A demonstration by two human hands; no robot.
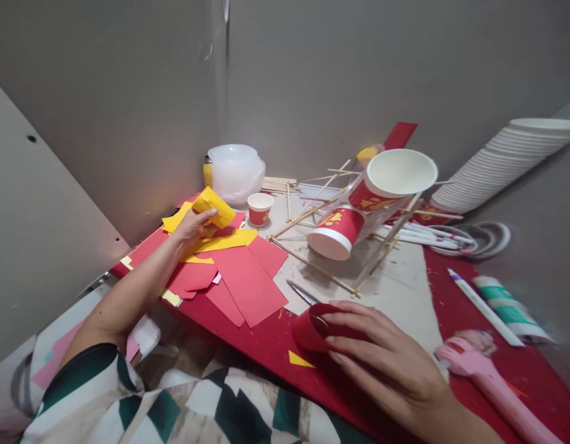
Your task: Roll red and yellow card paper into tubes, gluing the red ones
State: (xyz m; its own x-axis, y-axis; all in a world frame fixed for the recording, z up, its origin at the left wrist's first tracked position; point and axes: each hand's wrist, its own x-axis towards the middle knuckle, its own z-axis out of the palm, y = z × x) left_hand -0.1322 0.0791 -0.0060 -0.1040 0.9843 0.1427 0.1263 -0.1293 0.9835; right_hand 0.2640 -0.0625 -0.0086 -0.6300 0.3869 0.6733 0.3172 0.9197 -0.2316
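My left hand (192, 225) reaches out to the far left of the table and pinches a bent piece of yellow paper (214, 206), lifted above a pile of red and yellow paper sheets (241, 274). My right hand (382, 354) rests near the table's front edge, fingers wrapped round a rolled red paper tube (310, 330). Scissors (303, 293) lie just beyond that tube, partly hidden by it.
A frame of wooden sticks (322, 213) carries two red-and-white paper cups (387, 179) mid-table. A small red cup (260, 208) and a white plastic container (234, 169) stand at the back. A stack of white paper plates (502, 160), a pink glue gun (483, 373) and a tube (507, 308) lie right.
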